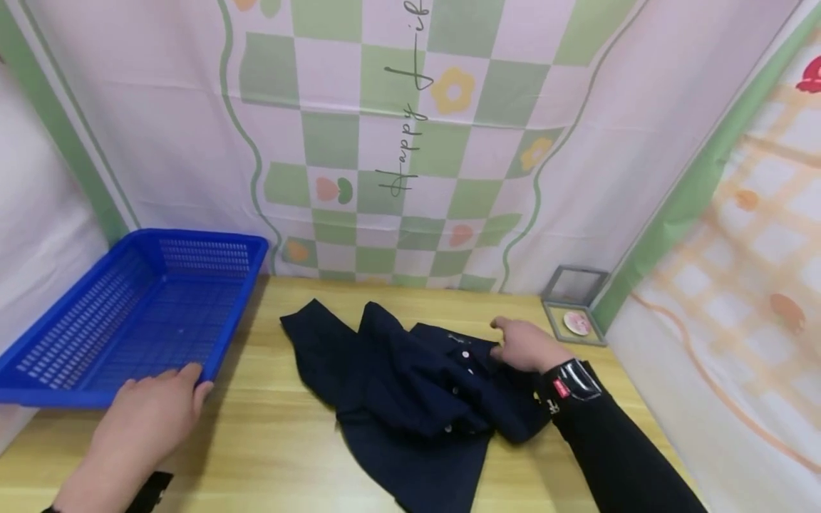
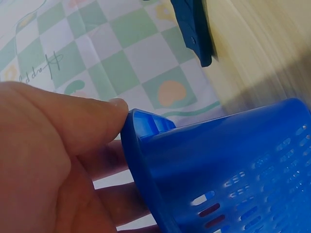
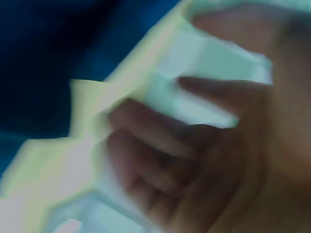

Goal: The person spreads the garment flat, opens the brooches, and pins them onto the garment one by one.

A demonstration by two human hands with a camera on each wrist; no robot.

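A crumpled navy button-up shirt (image 1: 410, 388) lies on the table with its small light buttons showing. My right hand (image 1: 529, 345) is at the shirt's right end, palm down. In the right wrist view, which is blurred, that hand (image 3: 194, 145) has loosely bent, spread fingers with nothing between them, and the dark shirt cloth (image 3: 39, 63) is beyond them. At the left, my left hand (image 1: 150, 410) grips the near rim of a blue plastic basket (image 1: 239, 320). The left wrist view shows the thumb over the basket's rim (image 2: 146, 170) and the fingers underneath. Inside, the basket holds nothing visible.
A small grey-framed clear case (image 1: 580, 341) stands unfolded at the table's back right corner, with a round pink-and-white piece (image 1: 576, 323) in it. Printed cloth (image 1: 462, 149) hangs behind the wooden table (image 1: 256, 456) and along both sides.
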